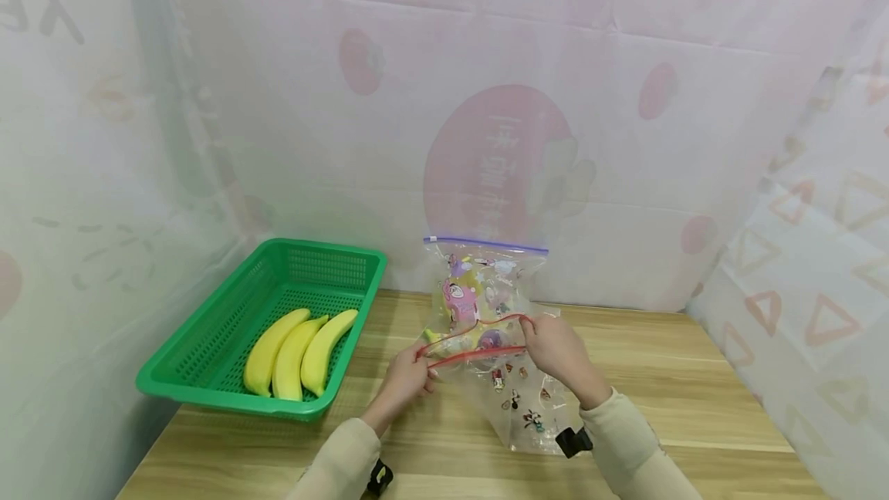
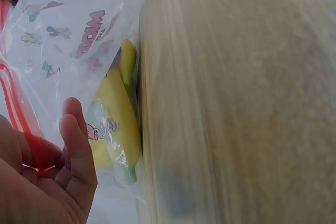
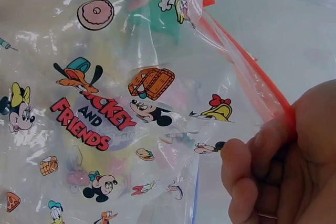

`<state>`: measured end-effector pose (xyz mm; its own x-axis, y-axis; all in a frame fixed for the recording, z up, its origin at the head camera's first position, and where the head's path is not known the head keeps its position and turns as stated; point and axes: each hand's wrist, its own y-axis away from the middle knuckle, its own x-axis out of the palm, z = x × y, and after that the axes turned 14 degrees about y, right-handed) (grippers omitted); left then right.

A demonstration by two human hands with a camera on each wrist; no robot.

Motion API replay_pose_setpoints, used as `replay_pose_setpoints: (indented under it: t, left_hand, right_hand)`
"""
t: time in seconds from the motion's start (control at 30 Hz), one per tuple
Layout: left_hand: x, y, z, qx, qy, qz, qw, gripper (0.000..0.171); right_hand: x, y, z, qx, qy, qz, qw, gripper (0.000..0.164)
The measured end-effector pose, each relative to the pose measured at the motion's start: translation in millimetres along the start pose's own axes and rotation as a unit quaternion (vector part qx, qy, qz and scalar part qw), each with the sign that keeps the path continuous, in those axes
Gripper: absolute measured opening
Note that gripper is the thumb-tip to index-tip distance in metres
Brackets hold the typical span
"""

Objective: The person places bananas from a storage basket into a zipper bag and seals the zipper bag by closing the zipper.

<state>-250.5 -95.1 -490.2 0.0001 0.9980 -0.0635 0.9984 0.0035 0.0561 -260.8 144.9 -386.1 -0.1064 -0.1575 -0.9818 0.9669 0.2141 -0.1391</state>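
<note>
We see a worktop [image 1: 694, 392] with pale, streaked wood grain, its far edge meeting a whitish fabric backdrop [image 1: 312, 137] printed with a large rosy disc [image 1: 458, 160], which carries pale vertical lettering. Smaller reddish ovals are scattered around it, and faint horizontal creases cross the cloth. On our left hangs a pale side curtain [image 1: 69, 176] with grey lettering and a greyish-green band; on our right, another drape [image 1: 792, 376] bears orange and beige triangles. Soft, diffuse light falls over everything we see.
</note>
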Motion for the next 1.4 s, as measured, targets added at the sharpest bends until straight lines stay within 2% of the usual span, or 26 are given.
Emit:
replay_pose_setpoints:
  t: [0.1,0.2,0.33,0.5,0.7,0.9,1.03,1.17,1.3,1.4]
  left_hand:
    - [-0.8,1.1,-1.6,0.006,-0.005,0.009,0.9999,0.036]
    - [-1.3,3.1,-2.6,-0.005,0.007,0.019,0.9998,0.032]
    - [-1.8,4.4,-5.4,-0.028,0.021,0.032,0.9989,0.035]
    - [-1.1,4.5,-16.6,-0.021,0.007,0.054,0.9983,0.037]
    - [-5.4,9.5,-42.2,0.009,-0.049,0.071,0.9962,0.04]
    - [-18.5,19.7,-84.3,0.026,-0.128,0.097,0.9867,0.053]
    - [-32.9,17.1,-115.8,0.036,-0.17,0.093,0.9804,0.051]
    - [-58.4,4.0,-141.4,0.038,-0.201,0.077,0.9759,0.039]
    - [-88.7,-15.4,-153.0,0.019,-0.233,0.066,0.9701,0.033]
    - [-109.2,-31.0,-151.6,0.007,-0.264,0.061,0.9626,0.034]
  right_hand:
    - [0,0,-3,0.005,-0.01,0.006,1.0,0.045]
    - [1,0,-3,0.008,-0.016,0.009,1.0,0.045]
    - [3,2,2,-0.012,-0.015,0.0,1.0,0.046]
    - [5,1,12,-0.039,-0.021,-0.021,0.999,0.044]
    - [11,1,17,-0.026,-0.014,-0.015,0.999,0.047]
    - [13,2,18,-0.016,-0.039,-0.003,0.999,0.048]
    - [15,2,19,-0.02,-0.047,-0.001,0.999,0.047]
    - [16,2,19,-0.028,-0.031,-0.007,0.999,0.045]
    - [16,3,19,-0.029,-0.023,-0.008,0.999,0.046]
    - [17,4,19,-0.028,-0.03,-0.009,0.999,0.045]
